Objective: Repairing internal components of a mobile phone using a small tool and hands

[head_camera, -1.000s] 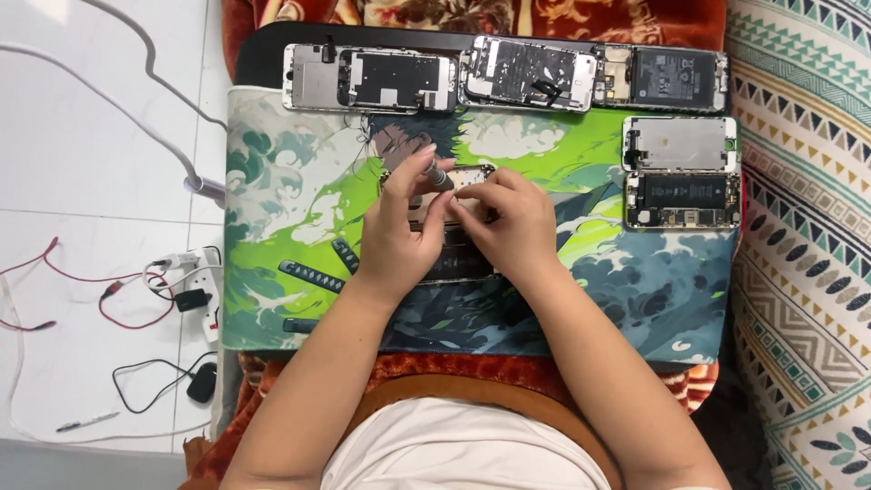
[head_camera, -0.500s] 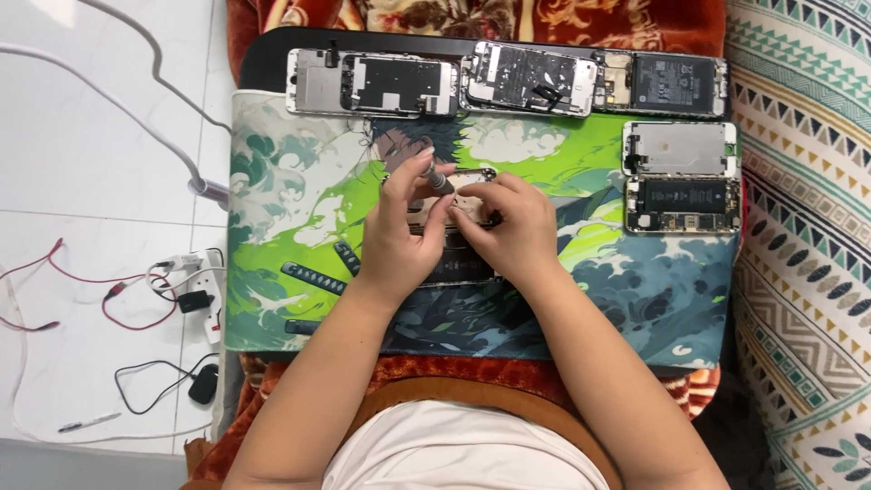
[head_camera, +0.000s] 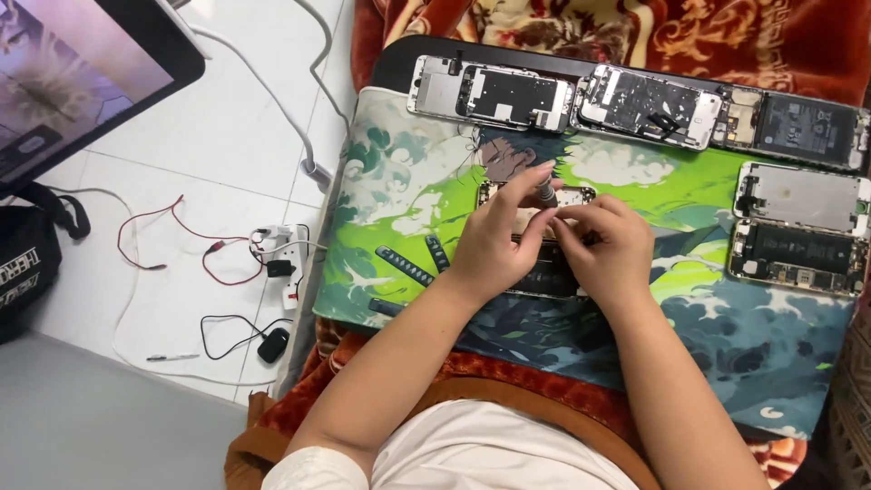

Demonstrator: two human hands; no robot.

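Your left grip point(head_camera: 497, 238) pinches a slim grey screwdriver point(head_camera: 545, 192), tip down; your right grip point(head_camera: 606, 249) is closed on the opened dark phone body point(head_camera: 544, 272) at the middle of the green illustrated mat point(head_camera: 399, 195). Step in hand, as judged: working a screw near the phone's top end. Next needs a steady upright tip. Since half a second ago: hands and tool barely shifted; the view swung left.

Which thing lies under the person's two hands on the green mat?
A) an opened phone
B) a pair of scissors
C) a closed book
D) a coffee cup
A: both the left hand and the right hand rest over an opened phone on the green mat, and the left hand holds a small dark tool above it.
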